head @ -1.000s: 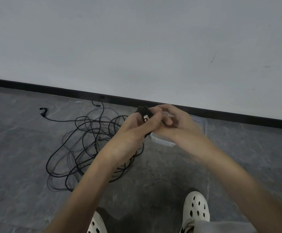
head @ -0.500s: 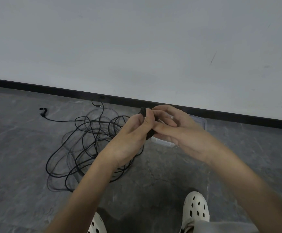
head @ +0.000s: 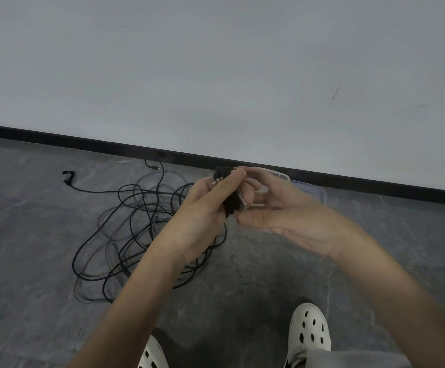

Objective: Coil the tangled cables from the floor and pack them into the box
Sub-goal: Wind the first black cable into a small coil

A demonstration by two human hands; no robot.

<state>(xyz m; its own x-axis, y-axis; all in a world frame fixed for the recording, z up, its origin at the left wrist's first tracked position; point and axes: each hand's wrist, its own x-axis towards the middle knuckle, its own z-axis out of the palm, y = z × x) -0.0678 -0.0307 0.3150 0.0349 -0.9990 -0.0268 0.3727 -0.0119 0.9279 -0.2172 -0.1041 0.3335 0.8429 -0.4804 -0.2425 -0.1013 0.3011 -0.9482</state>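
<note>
The wall [head: 216, 62] is a flat pale grey, marked by one thin dark scuff [head: 334, 94]. Below it runs a black skirting board [head: 83, 140]. The floor [head: 30, 235] is dark grey, veined with lighter, marble-like streaks. The tangled cables [head: 125, 224] are black, a few loops looking paler grey. The coiled cable [head: 229, 205] is black too, with a silver metal plug [head: 242, 201]. The box [head: 314, 192] is clear plastic, faintly bluish. The clogs [head: 310, 330] are cream with dark holes, and the trouser leg [head: 349, 359] is grey.
</note>
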